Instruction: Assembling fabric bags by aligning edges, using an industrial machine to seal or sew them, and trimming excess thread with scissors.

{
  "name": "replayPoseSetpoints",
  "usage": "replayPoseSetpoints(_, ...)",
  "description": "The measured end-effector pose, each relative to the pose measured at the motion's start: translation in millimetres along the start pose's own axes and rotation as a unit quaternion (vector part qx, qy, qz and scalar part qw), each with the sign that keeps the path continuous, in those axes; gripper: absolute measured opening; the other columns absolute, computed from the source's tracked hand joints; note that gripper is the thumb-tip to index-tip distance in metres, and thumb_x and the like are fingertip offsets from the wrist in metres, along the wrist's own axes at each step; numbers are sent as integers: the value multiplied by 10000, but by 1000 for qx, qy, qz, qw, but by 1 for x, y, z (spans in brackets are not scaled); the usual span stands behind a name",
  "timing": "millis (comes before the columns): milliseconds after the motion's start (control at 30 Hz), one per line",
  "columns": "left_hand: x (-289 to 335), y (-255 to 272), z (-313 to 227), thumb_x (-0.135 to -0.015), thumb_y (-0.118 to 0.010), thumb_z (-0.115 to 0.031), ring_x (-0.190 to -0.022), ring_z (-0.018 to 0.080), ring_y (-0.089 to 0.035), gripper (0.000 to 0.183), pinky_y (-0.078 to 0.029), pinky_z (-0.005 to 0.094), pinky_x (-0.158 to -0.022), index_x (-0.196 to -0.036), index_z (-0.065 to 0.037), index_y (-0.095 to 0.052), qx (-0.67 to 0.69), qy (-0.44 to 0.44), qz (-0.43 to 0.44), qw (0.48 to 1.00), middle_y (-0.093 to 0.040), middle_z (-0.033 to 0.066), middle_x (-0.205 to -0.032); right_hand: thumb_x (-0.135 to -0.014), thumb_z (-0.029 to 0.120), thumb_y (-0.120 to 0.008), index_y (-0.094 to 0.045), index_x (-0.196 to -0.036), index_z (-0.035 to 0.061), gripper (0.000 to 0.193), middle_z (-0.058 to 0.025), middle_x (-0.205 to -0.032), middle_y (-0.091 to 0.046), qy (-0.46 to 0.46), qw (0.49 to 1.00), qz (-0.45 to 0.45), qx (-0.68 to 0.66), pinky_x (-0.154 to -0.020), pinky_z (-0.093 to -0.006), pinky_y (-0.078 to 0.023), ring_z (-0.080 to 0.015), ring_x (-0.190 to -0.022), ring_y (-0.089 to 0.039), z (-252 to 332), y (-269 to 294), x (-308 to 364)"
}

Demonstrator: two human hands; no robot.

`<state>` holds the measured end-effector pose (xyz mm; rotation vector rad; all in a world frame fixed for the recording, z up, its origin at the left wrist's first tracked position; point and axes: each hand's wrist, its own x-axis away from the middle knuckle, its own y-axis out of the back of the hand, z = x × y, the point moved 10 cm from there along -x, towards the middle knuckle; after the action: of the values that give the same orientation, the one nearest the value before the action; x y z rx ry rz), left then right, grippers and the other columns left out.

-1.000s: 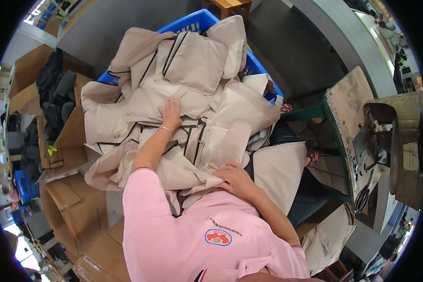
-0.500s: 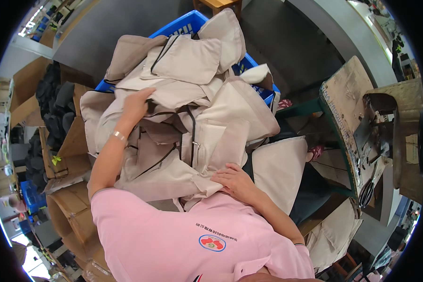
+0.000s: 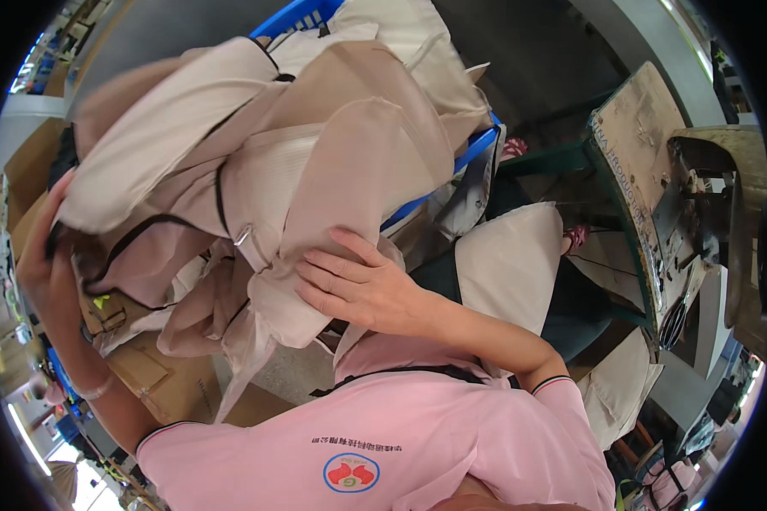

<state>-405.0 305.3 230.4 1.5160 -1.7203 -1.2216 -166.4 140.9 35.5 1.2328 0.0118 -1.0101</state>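
A large beige fabric piece (image 3: 307,179) with black trim and a metal zipper pull (image 3: 245,238) spreads across my front, its left end lifted and partly blurred. My left hand (image 3: 47,234) is raised at the far left, its fingers closed on the black-trimmed edge; part of the grip hides behind the cloth. Near the zipper pull, my right hand (image 3: 358,285) lies flat on the fabric with its fingers apart. Crumpled folds of the same cloth hang below, between my arms.
Beyond the cloth stands a blue plastic basket (image 3: 477,149) piled with more beige pieces. A beige panel (image 3: 507,264) drapes over my leg at the right, beside a worn worktable (image 3: 635,136). Cardboard boxes (image 3: 166,375) stand at the left, and more beige panels (image 3: 618,392) lie at the lower right.
My left hand has moved from the pile out to the far left, pulling the fabric piece up and across. My right hand has shifted slightly left and up onto it.
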Motion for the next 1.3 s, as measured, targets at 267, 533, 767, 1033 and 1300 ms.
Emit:
replayPoseSetpoints(267, 155, -237, 14, -661, -448, 169, -1267, 304, -553, 676, -398, 408, -1115, -1267, -59, -643, 33, 64, 8, 997, -637, 127, -1294, -837, 208, -658, -534, -1332, 97, 522, -81, -1422, -524, -223, 939, 260, -37, -1064, -493, -382, -240, -1363, -446, -68, -112, 102)
replayPoseSetpoints(533, 179, -333, 33, -829, -635, -111, -1285, 266, -537, 502, -415, 375, -1078, -1326, -56, -589, 77, 70, 286, 952, -555, 131, -1402, -926, 268, -614, -597, -1225, 43, 375, -129, -1332, -578, -271, 933, 163, -173, -1035, -421, -415, -293, -1286, -504, -81, -80, 141)
replayPoseSetpoints(767, 45, -347, 139, -851, -698, -163, -1123, 207, -644, 430, -486, 302, -975, -1229, 35, -645, 113, 144, 354, 917, -693, 154, -1191, -955, 280, -578, -620, -1204, 45, 345, -137, -1294, -606, -317, 931, 132, -120, -1073, -424, -394, -298, -1242, -537, -75, -62, 153)
replayPoseSetpoints(1033, -73, -445, 160, -906, -631, -334, -1193, 410, -590, 518, -417, 414, -1045, -1257, 47, -618, 134, 107, 124, 977, -648, 279, -1206, -962, 271, -565, -627, -1214, 39, 348, -116, -1315, -600, -328, 937, 124, -4, -1114, -425, -350, -260, -1282, -514, -58, -45, 170)
replayPoseSetpoints(1300, -59, -532, 58, -843, -625, -541, -921, 379, -673, 548, -513, 431, -844, -990, -23, -730, 36, -14, 315, 948, -706, 236, -978, -937, 234, -603, -583, -1271, 52, 381, -116, -1344, -576, -319, 945, 67, 10, -1139, -429, -329, -256, -1289, -509, -47, -28, 176)
